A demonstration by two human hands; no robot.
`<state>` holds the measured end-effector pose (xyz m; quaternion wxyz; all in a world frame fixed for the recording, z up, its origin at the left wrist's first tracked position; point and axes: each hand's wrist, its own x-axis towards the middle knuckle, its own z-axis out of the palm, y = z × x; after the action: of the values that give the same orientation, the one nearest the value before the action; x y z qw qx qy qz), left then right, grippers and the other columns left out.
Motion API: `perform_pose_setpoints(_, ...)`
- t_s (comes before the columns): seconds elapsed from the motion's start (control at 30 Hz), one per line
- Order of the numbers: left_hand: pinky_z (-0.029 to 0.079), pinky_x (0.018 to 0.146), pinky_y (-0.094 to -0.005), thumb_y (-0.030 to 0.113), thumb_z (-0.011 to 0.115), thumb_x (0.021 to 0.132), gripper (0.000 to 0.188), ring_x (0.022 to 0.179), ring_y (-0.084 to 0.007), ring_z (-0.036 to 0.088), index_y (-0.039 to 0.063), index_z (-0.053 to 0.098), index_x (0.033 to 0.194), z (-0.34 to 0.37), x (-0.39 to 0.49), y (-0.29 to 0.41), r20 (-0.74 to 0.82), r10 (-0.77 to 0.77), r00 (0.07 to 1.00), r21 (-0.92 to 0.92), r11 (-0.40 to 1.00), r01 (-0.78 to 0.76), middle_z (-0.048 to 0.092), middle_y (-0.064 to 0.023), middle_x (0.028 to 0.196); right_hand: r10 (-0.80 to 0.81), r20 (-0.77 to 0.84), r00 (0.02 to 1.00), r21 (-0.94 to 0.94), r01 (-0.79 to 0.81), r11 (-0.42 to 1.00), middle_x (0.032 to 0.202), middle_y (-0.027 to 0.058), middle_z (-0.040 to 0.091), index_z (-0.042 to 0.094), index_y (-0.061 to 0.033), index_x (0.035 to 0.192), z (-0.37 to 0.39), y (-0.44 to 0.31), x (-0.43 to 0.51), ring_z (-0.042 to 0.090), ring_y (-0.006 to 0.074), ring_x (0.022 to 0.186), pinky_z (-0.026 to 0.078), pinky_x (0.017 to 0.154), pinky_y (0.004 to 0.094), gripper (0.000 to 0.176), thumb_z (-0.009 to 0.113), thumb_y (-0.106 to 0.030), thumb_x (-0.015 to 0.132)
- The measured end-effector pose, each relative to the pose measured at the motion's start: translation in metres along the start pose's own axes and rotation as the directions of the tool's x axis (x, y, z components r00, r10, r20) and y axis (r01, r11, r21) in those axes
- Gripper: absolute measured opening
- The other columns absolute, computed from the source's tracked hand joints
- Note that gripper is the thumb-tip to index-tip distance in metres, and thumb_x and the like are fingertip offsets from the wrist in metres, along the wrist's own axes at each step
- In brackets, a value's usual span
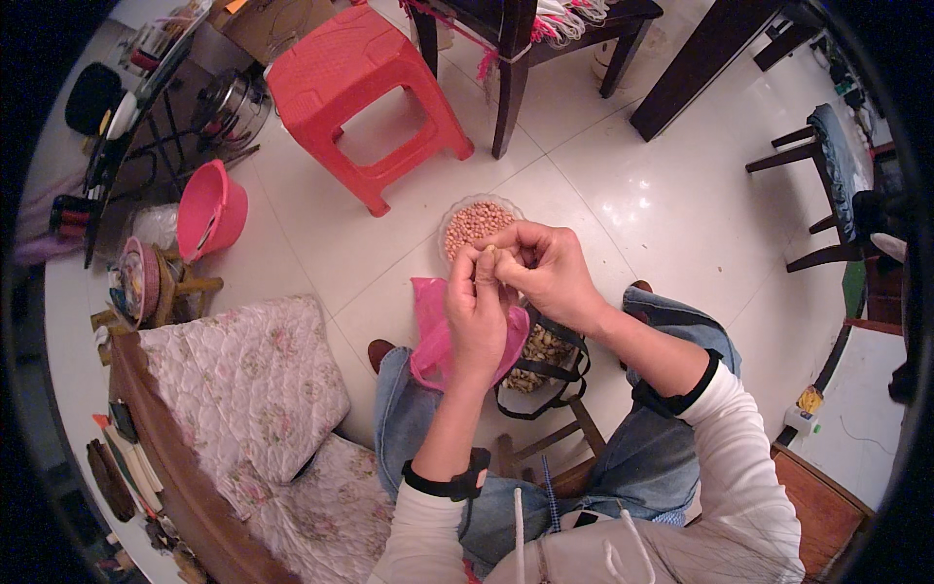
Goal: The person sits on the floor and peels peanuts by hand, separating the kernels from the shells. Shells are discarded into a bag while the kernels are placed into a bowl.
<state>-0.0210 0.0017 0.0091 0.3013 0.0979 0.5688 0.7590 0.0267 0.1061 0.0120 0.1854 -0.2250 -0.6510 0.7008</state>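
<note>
My left hand (pixel 478 303) and my right hand (pixel 547 270) meet in front of me, fingertips pinched together on a small pale peanut pod (pixel 490 249). Fingers cover most of the pod. Just beyond them a clear bowl (pixel 444 232) on the floor holds many shelled pinkish peanuts (pixel 476 223). Under my left hand lies a pink plastic bag (pixel 432 343), partly hidden by the wrist. To its right, between my legs, a bag with black handles (pixel 527 413) contains unshelled peanuts (pixel 543 352).
A red plastic stool (pixel 343 66) stands ahead on the tiled floor, beside a dark wooden chair (pixel 511 95). At left are a pink bucket (pixel 226 212) and a sofa with a floral quilted cover (pixel 255 372). Another chair with a blue cushion (pixel 832 160) is far right.
</note>
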Motion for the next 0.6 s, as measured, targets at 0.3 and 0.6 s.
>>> perform_pose_setpoints(0.3,0.04,0.054,-0.0249,0.027,0.04,0.11,0.032,0.069,-0.0058,0.048,0.002,0.053,0.096,-0.001,0.002,0.002,-0.04,0.2,0.979,0.322,0.93,-0.177,0.052,0.0011,0.077,0.004,-0.003,1.0,0.009,-0.004,1.0,0.069,-0.0027,0.059,0.069,0.0031,0.091,0.007,-0.001,-0.003,0.05,0.0025,0.067,0.045,0.057,0.0228,0.014,0.065,-0.009,0.084)
perform_pose_setpoints(0.6,0.025,0.044,-0.018,0.035,0.038,0.11,0.034,0.053,-0.0021,0.037,0.011,0.047,0.087,0.0,0.001,0.009,-0.011,-0.085,0.996,-0.095,0.992,0.084,0.049,0.0018,0.069,0.035,0.195,0.98,0.216,-0.078,0.973,0.081,0.0057,0.066,0.069,0.0053,0.103,-0.008,-0.019,-0.003,0.063,0.0112,0.067,0.052,0.061,0.0259,0.02,0.056,-0.005,0.092)
